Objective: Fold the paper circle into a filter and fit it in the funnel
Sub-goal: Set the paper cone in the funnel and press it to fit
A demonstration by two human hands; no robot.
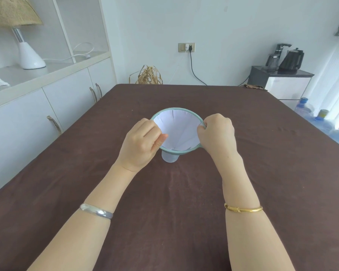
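The funnel (177,111) sits upright in a pale cup (169,157) mid-table (243,173), and the white filter (181,127) is already inside it, pleats spread right up to the green rim. Left hand (141,142) pinches the funnel's left edge, thumb on the paper. Right hand (217,133) is curled tight on the funnel's right rim.
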